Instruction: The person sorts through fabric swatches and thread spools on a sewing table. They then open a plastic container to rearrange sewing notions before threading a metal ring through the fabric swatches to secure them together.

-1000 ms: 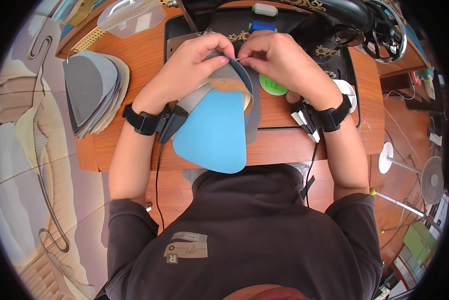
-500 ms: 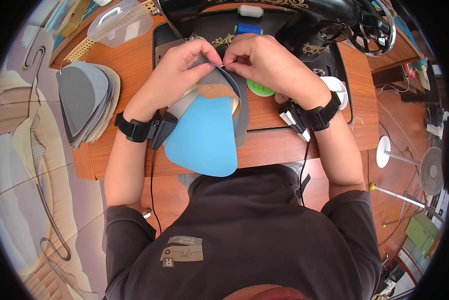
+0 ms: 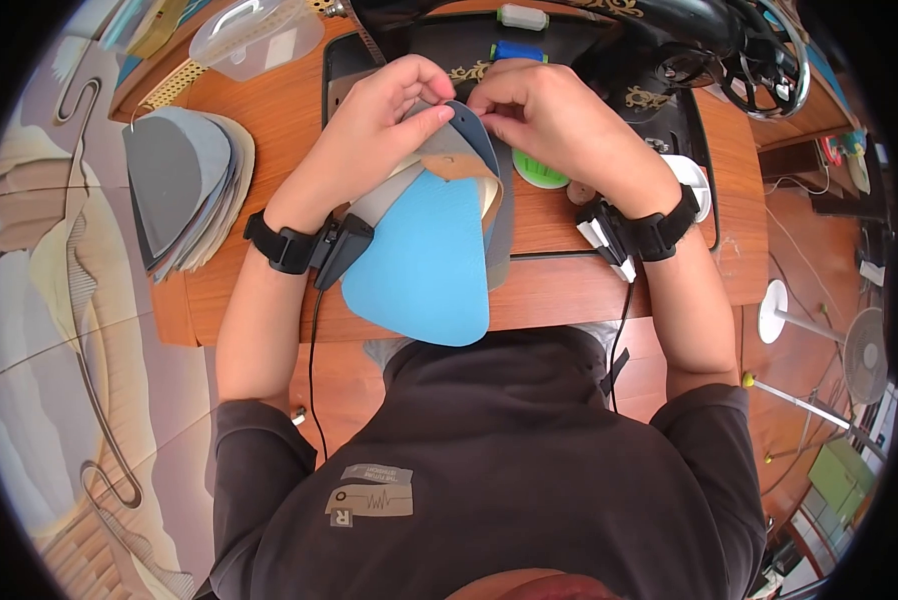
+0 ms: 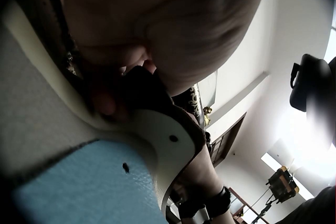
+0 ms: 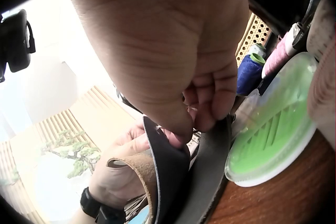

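My left hand (image 3: 369,130) holds a fan of leather swatches near their narrow, holed ends, thumb on top. A light-blue swatch (image 3: 424,265) hangs lowest, under a tan swatch (image 3: 451,165) and grey ones. The dark-blue swatch (image 3: 481,142) stands on edge at the right, its small hole showing near the tip. At that tip my right hand (image 3: 559,120) has thumb and fingers pinched together. In the right wrist view they close on a thin pale piece (image 5: 193,109), mostly hidden by the fingers. A punched hole shows in the light-blue swatch (image 4: 100,182) in the left wrist view.
Another ringed swatch stack (image 3: 184,180) lies at the table's left. A black sewing machine (image 3: 669,40) stands behind, with a blue thread spool (image 3: 519,52) and a white one (image 3: 523,16). A green-and-white round container (image 5: 268,134) and a clear plastic box (image 3: 259,40) are on the table.
The head view shifted and came back. The fingertips of both hands have drawn slightly apart at the swatch tip, and the dark-blue swatch's hole now shows between them.
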